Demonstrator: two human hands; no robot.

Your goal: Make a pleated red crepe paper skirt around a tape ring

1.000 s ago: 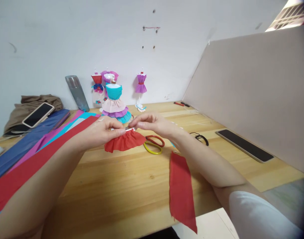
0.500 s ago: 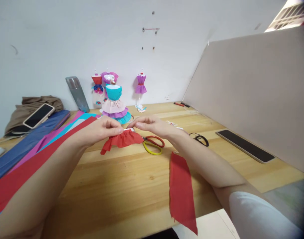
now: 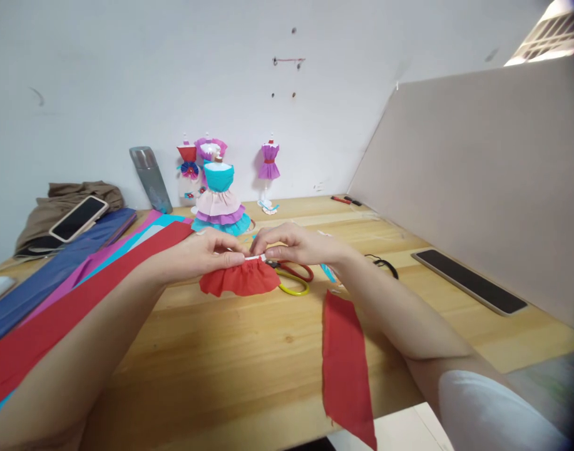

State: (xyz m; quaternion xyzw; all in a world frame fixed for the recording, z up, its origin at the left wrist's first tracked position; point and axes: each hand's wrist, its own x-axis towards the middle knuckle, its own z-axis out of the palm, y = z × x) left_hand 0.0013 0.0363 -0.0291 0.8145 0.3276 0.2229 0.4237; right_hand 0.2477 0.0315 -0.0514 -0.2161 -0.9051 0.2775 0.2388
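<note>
Between my hands hangs a small gathered red ruffle (image 3: 240, 279), with a white strip (image 3: 255, 257) along its top edge. My left hand (image 3: 216, 250) pinches the top of the ruffle on its left side, thumb in front. At the right end of the white strip, my right hand (image 3: 287, 243) is closed with thumb and fingertips on the edge. Just behind the ruffle lie scissors (image 3: 296, 282) with one red and one yellow handle, their blades mostly hidden. A flat red cloth strip (image 3: 345, 363) lies to the right, hanging over the front table edge.
Dressed miniature mannequins (image 3: 218, 194) stand at the back, beside a grey bottle (image 3: 151, 181). Long coloured cloth strips (image 3: 80, 288) and a phone (image 3: 79, 219) lie left. A dark flat device (image 3: 469, 280) and a black cord (image 3: 385, 266) lie right, near the partition (image 3: 479, 175).
My right hand has closed onto the right end of the white strip, its fingers bent down. The ruffle has spread wider and hangs straighter. The view has shifted slightly.
</note>
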